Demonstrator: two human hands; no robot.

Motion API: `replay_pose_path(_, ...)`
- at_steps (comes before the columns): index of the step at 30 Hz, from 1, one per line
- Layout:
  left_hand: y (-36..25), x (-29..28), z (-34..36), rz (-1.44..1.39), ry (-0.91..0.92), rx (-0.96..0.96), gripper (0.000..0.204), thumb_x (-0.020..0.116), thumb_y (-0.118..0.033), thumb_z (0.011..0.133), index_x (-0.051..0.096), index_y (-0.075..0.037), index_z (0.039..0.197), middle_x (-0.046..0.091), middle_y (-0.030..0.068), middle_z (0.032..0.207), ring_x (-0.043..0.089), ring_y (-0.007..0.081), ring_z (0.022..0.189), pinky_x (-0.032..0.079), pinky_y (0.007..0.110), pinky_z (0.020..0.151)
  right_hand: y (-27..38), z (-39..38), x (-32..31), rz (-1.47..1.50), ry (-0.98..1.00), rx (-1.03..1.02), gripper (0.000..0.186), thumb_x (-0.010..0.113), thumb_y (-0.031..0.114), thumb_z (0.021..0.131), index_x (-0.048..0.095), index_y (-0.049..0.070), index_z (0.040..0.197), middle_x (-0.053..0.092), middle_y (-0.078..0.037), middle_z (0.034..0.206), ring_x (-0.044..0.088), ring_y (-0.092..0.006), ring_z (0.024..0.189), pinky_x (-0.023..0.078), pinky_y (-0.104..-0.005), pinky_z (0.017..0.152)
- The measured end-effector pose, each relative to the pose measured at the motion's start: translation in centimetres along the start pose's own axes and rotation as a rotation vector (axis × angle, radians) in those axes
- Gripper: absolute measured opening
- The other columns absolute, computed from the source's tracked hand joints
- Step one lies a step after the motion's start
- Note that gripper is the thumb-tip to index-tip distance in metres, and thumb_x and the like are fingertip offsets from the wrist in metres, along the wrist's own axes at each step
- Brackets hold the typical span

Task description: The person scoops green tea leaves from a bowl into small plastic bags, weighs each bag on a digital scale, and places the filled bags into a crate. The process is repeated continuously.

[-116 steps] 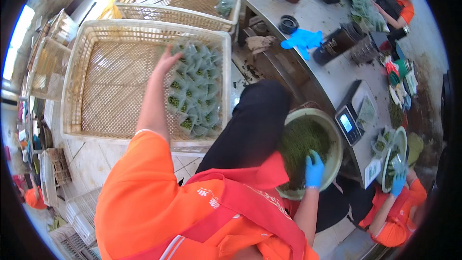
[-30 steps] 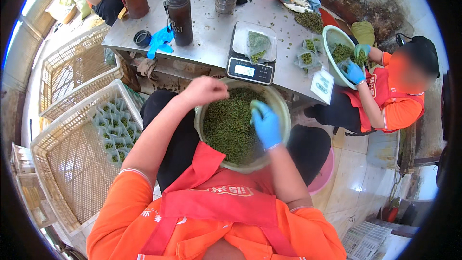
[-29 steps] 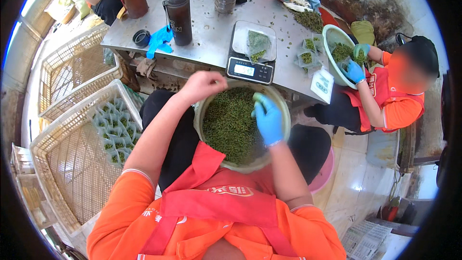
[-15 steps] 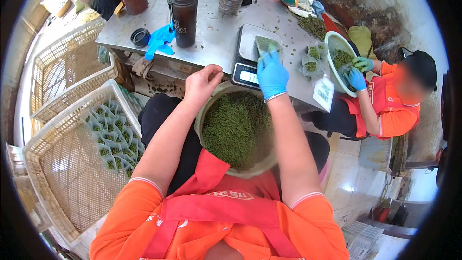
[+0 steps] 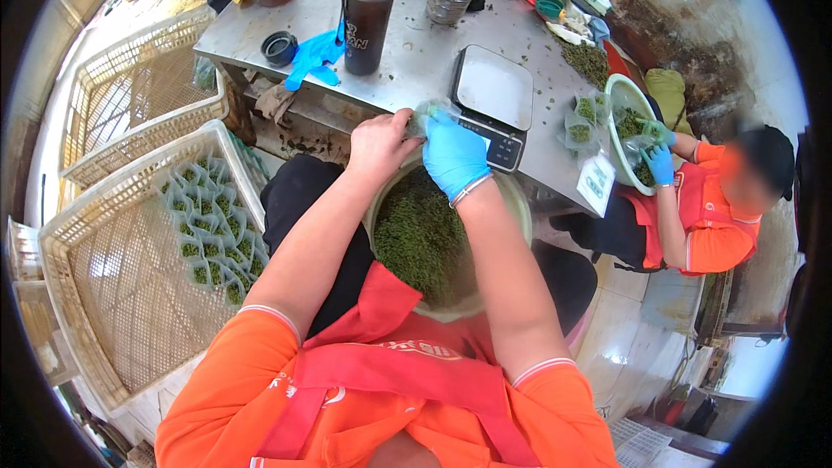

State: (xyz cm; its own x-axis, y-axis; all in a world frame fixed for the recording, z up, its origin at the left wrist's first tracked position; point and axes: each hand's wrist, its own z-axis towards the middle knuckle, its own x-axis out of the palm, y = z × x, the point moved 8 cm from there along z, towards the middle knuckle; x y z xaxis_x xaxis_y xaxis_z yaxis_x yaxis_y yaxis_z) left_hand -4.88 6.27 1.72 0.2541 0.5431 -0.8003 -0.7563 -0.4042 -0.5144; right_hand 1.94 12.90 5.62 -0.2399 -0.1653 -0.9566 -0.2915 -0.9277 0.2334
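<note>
One crinkled translucent bag [image 5: 422,120], greenish inside, left hand [image 5: 380,147], right hand [image 5: 457,156] pinching it

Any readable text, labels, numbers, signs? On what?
Locations only, wording not transcribed:
Dark bottle: pale lettering on its side.
Wearer's red apron: pale print, too foreshortened to read.
Wearer's orange shirt: white print, too small to read.
White card: green marks, too small to read.
Scale: panel markings too small; right hand partly covers its display.
</note>
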Motion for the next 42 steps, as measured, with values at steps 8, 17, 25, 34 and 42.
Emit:
replay_pose_path(8, -1.7, -0.6, -0.2, -0.119, -0.066, 0.105, 0.050, 0.061, -0.016, 0.073, 0.049, -0.020, 0.121, 0.064, 0.0143, 0.088, 0.062, 0.0322, 0.078, 0.049, 0.041, 0.065, 0.5, -1.7, 0.4, 0.057, 0.083, -0.002, 0.023, 0.049, 0.011, 0.079, 0.053, 0.011, 0.101, 0.055, -0.011, 0.100, 0.061, -0.0340, 0.076, 0.049, -0.0451, 0.059)
replay_pose_path(17, 0.3, -0.1, 0.1, -0.213, 0.008, -0.249, 0.058, 0.067, -0.037, 0.074, 0.049, -0.018, 0.125, 0.065, 0.0149, 0.094, 0.063, 0.0307, 0.086, 0.049, 0.036, 0.074, -6.8, -5.3, -7.2, 1.323, -0.074, 0.253, 0.028, 0.056, -0.002, 0.081, 0.061, 0.001, 0.109, 0.064, -0.010, 0.101, 0.062, -0.0145, 0.067, 0.050, -0.0243, 0.071)
replay_pose_path(25, 1.1, -1.1, 0.1, -0.205, 0.024, -0.358, 0.072, 0.067, -0.057, 0.067, 0.052, -0.009, 0.119, 0.065, 0.0167, 0.098, 0.063, 0.0306, 0.091, 0.047, 0.038, 0.080, -30.8, -7.0, -8.5, -0.406, -0.483, 0.435, 0.023, 0.058, 0.018, 0.075, 0.068, 0.017, 0.095, 0.056, -0.019, 0.117, 0.049, -0.0366, 0.110, 0.036, -0.0442, 0.097)
replay_pose_path(34, 3.1, -0.1, -1.4, -0.698, -0.027, -0.400, 0.049, 0.050, -0.048, 0.087, 0.055, -0.009, 0.115, 0.065, 0.0132, 0.077, 0.066, 0.0220, 0.066, 0.048, 0.034, 0.067, -13.9, -5.2, -12.2, 0.277, -0.889, 0.140, 0.028, 0.046, 0.006, 0.087, 0.060, 0.004, 0.111, 0.061, -0.013, 0.111, 0.058, -0.0252, 0.101, 0.042, -0.0332, 0.091)
replay_pose_path(42, 12.8, -17.0, -13.3, -0.381, -0.468, -0.475, 0.051, 0.046, -0.048, 0.089, 0.053, -0.007, 0.119, 0.066, 0.0151, 0.081, 0.065, 0.0268, 0.073, 0.049, 0.037, 0.067, -8.4, -8.6, -5.3, -0.017, -0.639, -0.023, 0.036, 0.044, 0.006, 0.088, 0.049, -0.005, 0.122, 0.048, -0.021, 0.127, 0.046, -0.0314, 0.118, 0.031, -0.0400, 0.103)
